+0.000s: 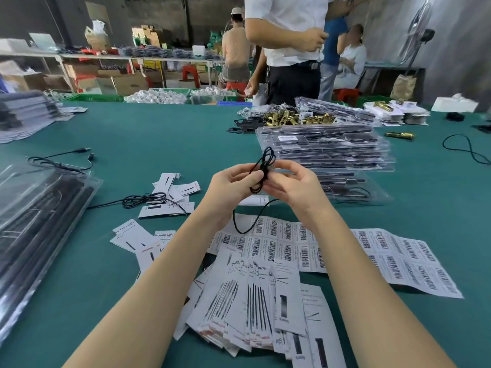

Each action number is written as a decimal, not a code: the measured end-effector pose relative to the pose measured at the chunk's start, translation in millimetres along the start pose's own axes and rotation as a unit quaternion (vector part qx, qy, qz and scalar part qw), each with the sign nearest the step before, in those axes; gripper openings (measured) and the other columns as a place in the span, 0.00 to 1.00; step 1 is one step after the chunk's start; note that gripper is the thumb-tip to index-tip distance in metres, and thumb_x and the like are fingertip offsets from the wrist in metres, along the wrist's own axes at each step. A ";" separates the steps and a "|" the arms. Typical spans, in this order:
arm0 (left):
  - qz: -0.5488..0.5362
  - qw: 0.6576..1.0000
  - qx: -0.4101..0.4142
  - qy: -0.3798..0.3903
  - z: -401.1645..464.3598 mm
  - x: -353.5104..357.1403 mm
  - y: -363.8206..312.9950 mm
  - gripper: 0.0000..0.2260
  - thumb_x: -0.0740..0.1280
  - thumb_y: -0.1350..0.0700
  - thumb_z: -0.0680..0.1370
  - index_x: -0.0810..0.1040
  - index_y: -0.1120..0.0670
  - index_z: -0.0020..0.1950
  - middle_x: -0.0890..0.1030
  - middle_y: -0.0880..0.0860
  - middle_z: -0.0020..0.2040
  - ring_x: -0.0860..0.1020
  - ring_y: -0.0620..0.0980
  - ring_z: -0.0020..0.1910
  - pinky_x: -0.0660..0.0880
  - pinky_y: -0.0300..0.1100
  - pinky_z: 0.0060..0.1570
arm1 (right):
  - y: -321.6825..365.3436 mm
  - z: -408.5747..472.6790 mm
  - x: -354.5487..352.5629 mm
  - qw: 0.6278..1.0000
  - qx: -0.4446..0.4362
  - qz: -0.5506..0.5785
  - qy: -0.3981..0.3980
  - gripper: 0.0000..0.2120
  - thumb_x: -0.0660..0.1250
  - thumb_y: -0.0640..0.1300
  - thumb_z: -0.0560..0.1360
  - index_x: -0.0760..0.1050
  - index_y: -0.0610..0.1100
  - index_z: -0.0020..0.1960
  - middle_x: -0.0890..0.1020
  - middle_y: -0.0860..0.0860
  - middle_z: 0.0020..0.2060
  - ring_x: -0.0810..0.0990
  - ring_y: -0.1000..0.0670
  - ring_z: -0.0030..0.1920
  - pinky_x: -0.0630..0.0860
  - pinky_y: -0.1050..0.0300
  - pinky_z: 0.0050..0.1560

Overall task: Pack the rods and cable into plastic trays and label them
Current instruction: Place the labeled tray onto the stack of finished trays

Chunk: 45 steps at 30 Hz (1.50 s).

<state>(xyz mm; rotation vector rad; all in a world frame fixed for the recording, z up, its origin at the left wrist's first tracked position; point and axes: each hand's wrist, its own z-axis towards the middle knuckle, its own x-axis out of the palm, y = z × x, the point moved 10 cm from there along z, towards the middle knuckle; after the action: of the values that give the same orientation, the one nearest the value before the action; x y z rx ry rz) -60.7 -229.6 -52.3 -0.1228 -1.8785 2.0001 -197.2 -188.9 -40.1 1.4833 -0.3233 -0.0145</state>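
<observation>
Leaflets (255,301) nearest on green table (159,134); both hands' fingers (248,179) pinching coiled cable (261,168).

Bare green table (164,134) lies open ahead and to the left, between the loose cables (148,199) and the far crates. The stack of packed trays (332,152) blocks the right, another tray pile (37,216) the left edge. Paper cards (255,301) and barcode sheets (385,258) cover the near surface.

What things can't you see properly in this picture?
- Head view: the black cable is partly hidden inside the left hand and right hand.
- Barcode sheet print: too small to read.
- Tray pile: cut off by the left edge.
</observation>
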 end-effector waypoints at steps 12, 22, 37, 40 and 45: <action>-0.035 0.999 0.001 -0.018 -5.8 1.3 -4.0 0.08 0.72 0.62 0.78 0.85 0.50 0.52 0.87 0.58 0.47 0.85 0.51 0.46 0.81 0.39 0.48 | -4.3 1.9 -9.1 0.998 0.013 -0.024 -0.052 0.05 0.72 0.43 0.78 0.80 0.44 0.53 0.87 0.51 0.38 0.87 0.52 0.40 0.80 0.64 0.38; -0.166 0.981 -0.031 -0.096 -7.4 -15.7 1.1 0.07 0.71 0.63 0.78 0.84 0.55 0.54 0.86 0.57 0.42 0.84 0.50 0.40 0.83 0.42 0.47 | -20.4 -26.5 51.6 0.928 0.073 -0.260 0.258 0.09 0.73 0.54 0.76 0.85 0.51 0.53 0.86 0.56 0.43 0.75 0.57 0.33 0.67 0.64 0.31; -0.172 0.980 -0.029 -0.094 -10.5 -19.1 -2.7 0.09 0.72 0.62 0.77 0.85 0.55 0.57 0.85 0.60 0.50 0.84 0.51 0.45 0.82 0.41 0.48 | -12.2 -27.0 55.9 0.910 0.023 -0.317 0.266 0.10 0.74 0.52 0.76 0.85 0.55 0.57 0.86 0.60 0.46 0.78 0.68 0.40 0.70 0.72 0.36; -0.172 0.980 -0.041 -0.094 -11.1 -16.7 0.6 0.08 0.73 0.61 0.76 0.86 0.53 0.54 0.86 0.61 0.50 0.85 0.52 0.43 0.83 0.43 0.48 | -14.4 -27.4 65.0 0.911 0.010 -0.309 0.271 0.09 0.74 0.47 0.76 0.85 0.49 0.56 0.85 0.60 0.43 0.79 0.65 0.41 0.70 0.74 0.39; -0.203 0.974 -0.060 -0.084 -7.8 -21.5 3.4 0.11 0.73 0.61 0.76 0.84 0.55 0.59 0.86 0.60 0.47 0.85 0.54 0.42 0.83 0.44 0.42 | -14.3 -27.2 63.0 0.931 0.030 -0.245 0.269 0.06 0.72 0.45 0.78 0.83 0.43 0.51 0.84 0.48 0.43 0.82 0.52 0.45 0.79 0.57 0.49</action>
<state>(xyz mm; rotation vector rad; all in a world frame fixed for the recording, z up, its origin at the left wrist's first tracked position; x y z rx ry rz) -39.2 -229.7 -60.7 0.3799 -1.9370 1.6611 -128.2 -176.8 -42.6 1.5321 0.4981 0.0028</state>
